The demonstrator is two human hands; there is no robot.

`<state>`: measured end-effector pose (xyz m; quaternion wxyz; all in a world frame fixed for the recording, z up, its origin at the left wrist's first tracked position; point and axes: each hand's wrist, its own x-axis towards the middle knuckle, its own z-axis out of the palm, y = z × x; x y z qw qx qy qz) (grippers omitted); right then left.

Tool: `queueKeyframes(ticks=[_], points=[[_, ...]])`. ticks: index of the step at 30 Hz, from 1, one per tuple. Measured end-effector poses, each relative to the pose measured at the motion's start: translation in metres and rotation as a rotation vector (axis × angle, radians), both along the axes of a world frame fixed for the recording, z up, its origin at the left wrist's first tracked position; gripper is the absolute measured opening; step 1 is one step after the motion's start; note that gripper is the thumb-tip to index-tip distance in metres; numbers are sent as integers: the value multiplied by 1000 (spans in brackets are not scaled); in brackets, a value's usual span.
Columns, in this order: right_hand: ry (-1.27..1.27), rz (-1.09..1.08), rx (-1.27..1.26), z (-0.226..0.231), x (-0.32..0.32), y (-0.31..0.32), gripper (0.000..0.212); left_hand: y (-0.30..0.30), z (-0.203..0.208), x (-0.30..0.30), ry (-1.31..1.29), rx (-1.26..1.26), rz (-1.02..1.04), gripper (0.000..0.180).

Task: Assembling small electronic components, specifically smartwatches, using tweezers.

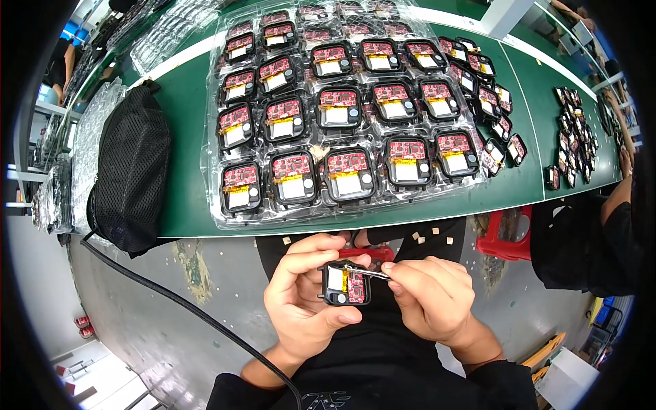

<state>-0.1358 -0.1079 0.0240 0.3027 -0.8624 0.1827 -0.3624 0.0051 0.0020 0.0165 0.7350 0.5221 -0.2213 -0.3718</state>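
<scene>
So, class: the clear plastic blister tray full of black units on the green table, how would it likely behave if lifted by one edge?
The clear plastic blister tray looks thin and crinkled, so it would probably flex and sag. It carries many black units with red circuit boards, so it is likely heavy for such thin plastic. The open units might spill if it tilted.

**Green bench, loaded with trays**

I see a green table (pixel 526 184) running across the upper frame, its white edge along the far side. A clear plastic tray (pixel 212 171) lies on it, filled with rows of black housings with red circuit boards (pixel 348 171). A black mesh bag (pixel 130 171) sits at its left end. More loose housings (pixel 574 137) lie scattered to the right.
</scene>
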Motion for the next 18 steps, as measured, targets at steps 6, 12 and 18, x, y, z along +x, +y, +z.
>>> queueKeyframes(ticks=[6,12,18], points=[[87,57,110,2,-3,-5,26,1,-1,0,-6,4,-1,79],[105,43,79,2,-3,-4,27,5,-3,2,0,-10,-11,76],[100,20,30,-2,-2,-3,27,6,-5,3,-28,-26,-58,74]])
